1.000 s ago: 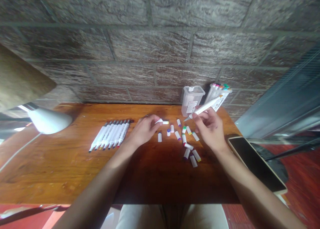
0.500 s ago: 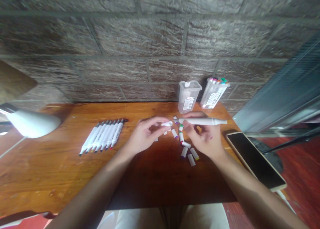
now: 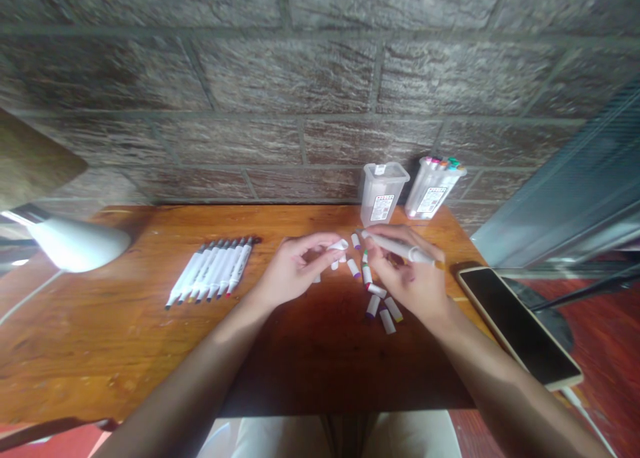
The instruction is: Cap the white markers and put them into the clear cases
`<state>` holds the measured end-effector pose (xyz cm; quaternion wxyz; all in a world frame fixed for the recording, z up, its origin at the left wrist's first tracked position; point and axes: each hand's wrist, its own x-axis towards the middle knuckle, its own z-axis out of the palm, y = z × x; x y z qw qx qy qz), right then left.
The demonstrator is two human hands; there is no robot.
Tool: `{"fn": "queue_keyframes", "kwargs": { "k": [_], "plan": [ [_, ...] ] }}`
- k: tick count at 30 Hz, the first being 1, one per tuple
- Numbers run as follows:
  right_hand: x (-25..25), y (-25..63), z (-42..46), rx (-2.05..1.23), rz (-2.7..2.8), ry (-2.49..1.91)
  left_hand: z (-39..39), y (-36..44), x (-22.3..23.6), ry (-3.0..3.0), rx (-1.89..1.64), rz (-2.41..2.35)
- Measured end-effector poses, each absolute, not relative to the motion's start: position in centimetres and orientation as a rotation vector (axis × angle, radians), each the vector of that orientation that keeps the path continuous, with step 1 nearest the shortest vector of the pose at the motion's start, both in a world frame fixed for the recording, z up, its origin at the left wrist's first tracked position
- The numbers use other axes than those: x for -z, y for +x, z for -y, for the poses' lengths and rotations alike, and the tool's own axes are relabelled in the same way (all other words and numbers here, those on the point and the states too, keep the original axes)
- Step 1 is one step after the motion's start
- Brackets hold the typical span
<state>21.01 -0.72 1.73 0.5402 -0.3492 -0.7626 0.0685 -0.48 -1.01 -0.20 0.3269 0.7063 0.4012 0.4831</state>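
Over the wooden counter (image 3: 115, 351), the left hand (image 3: 295, 269) pinches a cap (image 3: 340, 245), the right hand (image 3: 415, 271) a white marker (image 3: 395, 246): probably light, stiff, best held mid-barrel.

white marker (image 3: 397, 246), orange-brown grained table (image 3: 115, 351)

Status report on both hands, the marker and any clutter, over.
Left hand pinching a white cap. Right hand gripping a white marker, apart from the cap. Loose caps scattered on the desk by both hands.
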Motion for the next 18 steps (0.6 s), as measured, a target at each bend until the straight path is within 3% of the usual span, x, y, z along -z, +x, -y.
{"fn": "queue_keyframes", "kwargs": {
  "k": [5,18],
  "plan": [
    [-2.2,22.5,0.0,-0.08,1.649,-1.019,1.0,-0.7,0.0,1.715,-1.315,-1.037],
    [-1.6,21.5,1.0,-0.309,1.697,-0.84,1.3,-0.5,-0.6,1.722,-1.32,-1.035]
  ]
}}
